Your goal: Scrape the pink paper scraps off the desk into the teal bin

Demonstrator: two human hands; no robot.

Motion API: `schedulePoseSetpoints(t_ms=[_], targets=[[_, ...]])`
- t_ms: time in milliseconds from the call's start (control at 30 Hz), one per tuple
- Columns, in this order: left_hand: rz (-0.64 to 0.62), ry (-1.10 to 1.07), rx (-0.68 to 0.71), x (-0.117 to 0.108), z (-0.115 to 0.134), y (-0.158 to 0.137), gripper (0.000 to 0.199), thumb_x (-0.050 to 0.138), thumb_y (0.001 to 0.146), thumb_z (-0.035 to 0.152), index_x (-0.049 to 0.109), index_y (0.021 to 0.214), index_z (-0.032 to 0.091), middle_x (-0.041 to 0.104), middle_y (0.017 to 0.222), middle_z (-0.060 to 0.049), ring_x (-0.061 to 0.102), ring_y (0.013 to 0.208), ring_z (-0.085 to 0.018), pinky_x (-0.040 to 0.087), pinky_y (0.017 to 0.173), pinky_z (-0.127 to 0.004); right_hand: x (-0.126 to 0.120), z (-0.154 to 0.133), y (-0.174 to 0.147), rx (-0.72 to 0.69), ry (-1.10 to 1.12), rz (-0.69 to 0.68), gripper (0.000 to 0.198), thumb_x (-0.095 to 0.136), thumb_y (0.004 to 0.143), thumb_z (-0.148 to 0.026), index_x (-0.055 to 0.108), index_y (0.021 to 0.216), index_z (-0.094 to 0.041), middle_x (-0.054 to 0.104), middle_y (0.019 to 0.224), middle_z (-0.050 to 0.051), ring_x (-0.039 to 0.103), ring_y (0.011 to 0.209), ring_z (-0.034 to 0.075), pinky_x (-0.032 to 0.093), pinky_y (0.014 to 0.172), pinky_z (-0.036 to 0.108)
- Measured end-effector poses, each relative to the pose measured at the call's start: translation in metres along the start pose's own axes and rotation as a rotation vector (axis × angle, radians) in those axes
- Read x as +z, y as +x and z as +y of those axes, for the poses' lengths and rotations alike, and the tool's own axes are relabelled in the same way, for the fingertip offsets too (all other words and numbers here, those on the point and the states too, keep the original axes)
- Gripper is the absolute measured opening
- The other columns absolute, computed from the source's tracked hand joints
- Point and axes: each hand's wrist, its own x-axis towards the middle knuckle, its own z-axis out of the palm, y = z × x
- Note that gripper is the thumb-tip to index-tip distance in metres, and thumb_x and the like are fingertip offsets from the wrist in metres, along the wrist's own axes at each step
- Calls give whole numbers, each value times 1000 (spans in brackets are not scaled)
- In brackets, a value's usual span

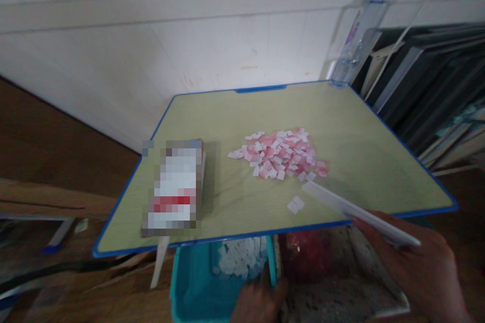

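My right hand (pixel 420 262) is closed on a long, flat white strip (pixel 352 209), pinched between thumb and fingers. The strip's far end reaches over the tabletop, close to a pile of small pink and white paper-like squares (pixel 282 154). A few loose white squares (pixel 295 205) lie just in front of that pile. Below the table's front edge, my left hand (pixel 259 298) grips the right rim of a teal plastic basin (pixel 182 282), its fingers partly hidden. Inside the basin lies a heap of small white pieces (pixel 242 257).
A phone (pixel 176 186) with a blurred-out screen lies on the left of the blue-edged folding table (pixel 227 111). A clear plastic bottle (pixel 346 60) stands at the back right corner. Dark flat panels (pixel 424 65) lean at right. A reddish bag (pixel 306 255) sits beside the basin.
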Motion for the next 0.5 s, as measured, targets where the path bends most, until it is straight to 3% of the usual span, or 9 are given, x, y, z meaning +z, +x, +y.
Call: schedulePoseSetpoints(t_ms=[167, 367, 500], targets=[[-15, -3, -2, 2, 0, 1, 64, 75, 65, 53, 52, 116, 22, 57, 113, -18, 65, 79, -31, 54, 64, -40, -3, 1, 0, -51, -19, -20, 13, 60, 78, -29, 72, 82, -30, 75, 71, -4, 70, 57, 18, 56, 52, 23], [2, -27, 1, 1, 1, 1, 59, 74, 66, 54, 55, 111, 20, 58, 108, -18, 64, 77, -32, 54, 63, -41, 1, 3, -3, 17, 25, 18, 10, 61, 78, -29, 71, 80, -30, 75, 71, -4, 71, 62, 19, 57, 57, 23], [-15, -27, -5, -1, 1, -1, 56, 72, 68, 53, 55, 110, 20, 58, 107, -18, 65, 76, -32, 54, 63, -41, 3, 1, -4, -20, 64, 13, 12, 61, 78, -29, 71, 84, -33, 75, 72, -6, 70, 60, 17, 57, 59, 23]])
